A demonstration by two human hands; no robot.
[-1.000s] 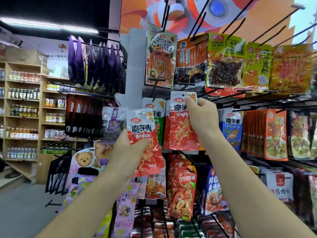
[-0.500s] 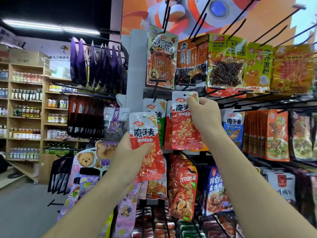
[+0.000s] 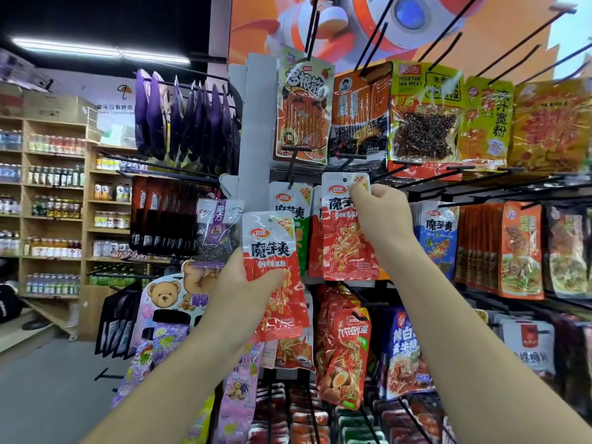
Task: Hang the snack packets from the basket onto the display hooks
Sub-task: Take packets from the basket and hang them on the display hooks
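Observation:
My right hand (image 3: 381,213) pinches the top right corner of a red snack packet (image 3: 342,241) and holds it upright against the rack, its punched hole just below a black display hook (image 3: 347,161). Whether the hook is through the hole I cannot tell. My left hand (image 3: 243,290) grips a second red snack packet (image 3: 275,277) by its left edge, lower and to the left, in front of the rack. A green packet of the same brand (image 3: 288,203) hangs behind it. The basket is out of view.
The rack (image 3: 256,123) is crowded with hanging packets in several rows, and many black hooks (image 3: 519,46) jut outward at top right. Purple bags (image 3: 189,123) hang at left. Wooden shelves of bottles (image 3: 51,213) line the far left wall, beside grey floor (image 3: 48,395).
My right hand has kept its packet at the hook, shifting it only slightly. My left hand and its packet have drifted a little lower and to the right.

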